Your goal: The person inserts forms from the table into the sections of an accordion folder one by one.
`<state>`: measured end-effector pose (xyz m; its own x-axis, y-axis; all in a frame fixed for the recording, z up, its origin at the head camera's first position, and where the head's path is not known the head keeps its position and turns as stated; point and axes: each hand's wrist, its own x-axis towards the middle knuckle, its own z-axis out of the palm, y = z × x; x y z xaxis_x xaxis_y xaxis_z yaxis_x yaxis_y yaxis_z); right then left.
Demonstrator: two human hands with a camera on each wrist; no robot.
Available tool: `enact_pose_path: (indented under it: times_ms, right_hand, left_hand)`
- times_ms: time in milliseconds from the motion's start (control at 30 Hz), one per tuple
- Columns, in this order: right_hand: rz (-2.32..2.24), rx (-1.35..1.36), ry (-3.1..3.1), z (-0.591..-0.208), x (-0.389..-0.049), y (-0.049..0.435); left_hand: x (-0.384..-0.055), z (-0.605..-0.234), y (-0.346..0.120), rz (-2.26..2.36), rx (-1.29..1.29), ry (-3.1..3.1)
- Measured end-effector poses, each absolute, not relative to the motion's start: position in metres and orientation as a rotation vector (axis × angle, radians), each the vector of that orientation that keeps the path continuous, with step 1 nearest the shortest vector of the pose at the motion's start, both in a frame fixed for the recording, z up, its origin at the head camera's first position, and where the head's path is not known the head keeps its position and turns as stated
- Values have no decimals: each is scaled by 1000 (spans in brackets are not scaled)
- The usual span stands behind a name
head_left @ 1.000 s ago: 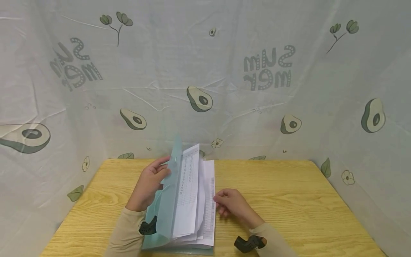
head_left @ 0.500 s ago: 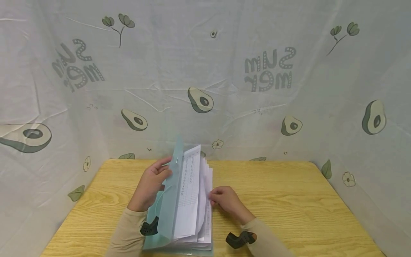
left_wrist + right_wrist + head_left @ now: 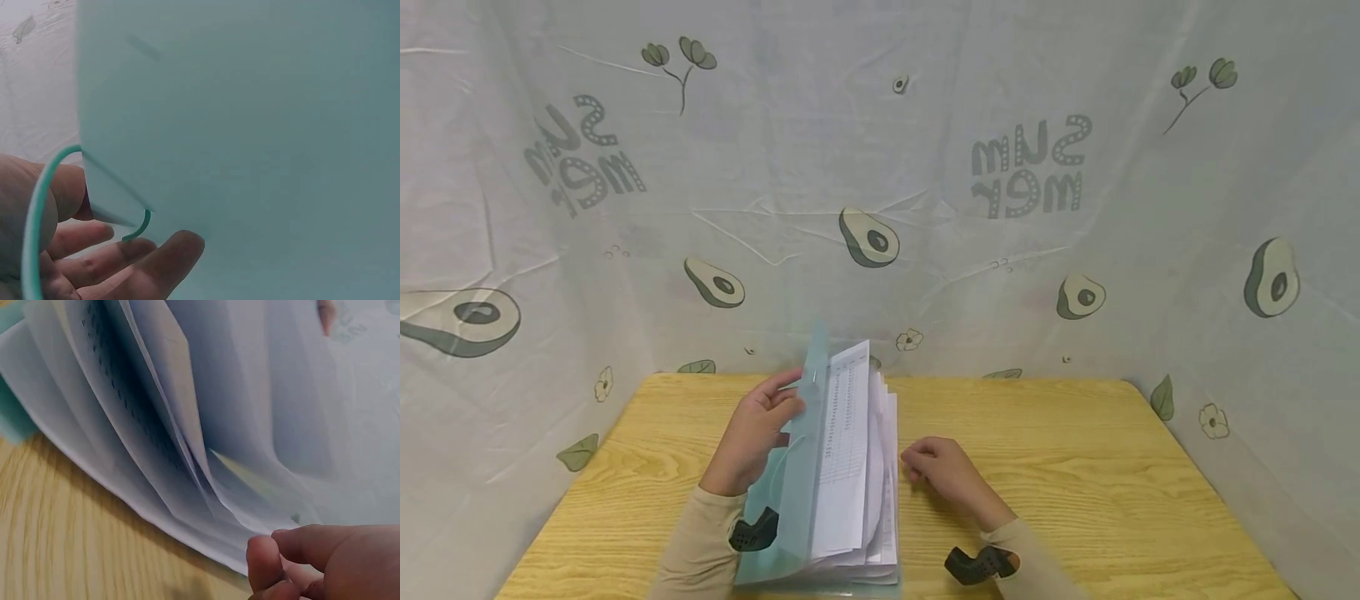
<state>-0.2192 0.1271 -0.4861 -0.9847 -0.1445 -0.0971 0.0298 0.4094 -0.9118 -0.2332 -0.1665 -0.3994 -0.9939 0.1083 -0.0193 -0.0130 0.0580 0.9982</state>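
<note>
A light blue plastic folder (image 3: 797,508) with a thin elastic cord (image 3: 40,212) stands partly raised on the table. My left hand (image 3: 752,433) grips its lifted cover (image 3: 250,150) near the upper left edge; the left wrist view shows fingers against the cover's outer face. Inside sits a thick stack of white papers (image 3: 846,450), the front sheet printed with a table, several sheets fanned apart. My right hand (image 3: 951,475) is curled just right of the stack's edge. In the right wrist view its thumb and finger meet beside the sheet edges (image 3: 187,534), with no paper visible between them.
The wooden table (image 3: 1075,483) extends to both sides of the folder. A pale curtain (image 3: 940,292) with avocado prints surrounds its back and sides. Black wrist devices (image 3: 981,565) sit at both sleeves.
The sheet jutting out at the right has shifted in line with the stack. My right hand went left to the paper edge, then back right. My left hand stays nearly still with the cover.
</note>
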Motion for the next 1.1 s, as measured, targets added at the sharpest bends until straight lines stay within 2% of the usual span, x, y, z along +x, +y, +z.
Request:
enact_pose_path:
  times_ms: [400,1100]
  right_hand:
    - [-1706,-26,2420,-482,-212,169]
    - [-1783,-61,2338,-482,-210,189]
  left_hand:
    - [-233,-406,-154,2043,104,2230]
    - [-231,-421,-131,2017,155,2222]
